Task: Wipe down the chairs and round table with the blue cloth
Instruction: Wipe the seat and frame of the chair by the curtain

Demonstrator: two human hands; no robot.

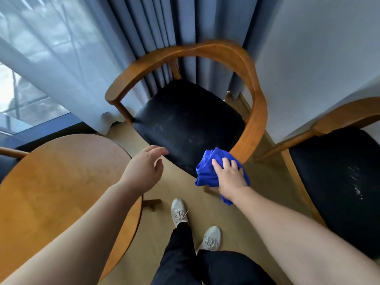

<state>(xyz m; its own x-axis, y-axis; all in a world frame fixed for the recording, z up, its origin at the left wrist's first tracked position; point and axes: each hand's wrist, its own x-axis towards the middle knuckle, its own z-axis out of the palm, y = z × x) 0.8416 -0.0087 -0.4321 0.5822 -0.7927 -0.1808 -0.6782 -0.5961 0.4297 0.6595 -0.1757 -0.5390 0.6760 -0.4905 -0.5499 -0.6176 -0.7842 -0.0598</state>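
A wooden armchair (255, 112) with a curved arm rail and a dark seat (185, 124) stands in front of me. My right hand (231, 175) presses the bunched blue cloth (205, 171) onto the near end of the chair's right arm rail. My left hand (144, 169) hovers with fingers apart and nothing in it, just left of the seat's front corner. The round wooden table (61, 182) is at the lower left, under my left forearm. A second chair (337, 182) with a dark seat stands at the right.
Blue curtains (164, 38) and a sheer curtain (51, 58) hang behind the chair, with a white wall (318, 58) to the right. My feet in light shoes (178, 210) stand on the pale floor between table and chairs. Another chair's arm (12, 152) shows at far left.
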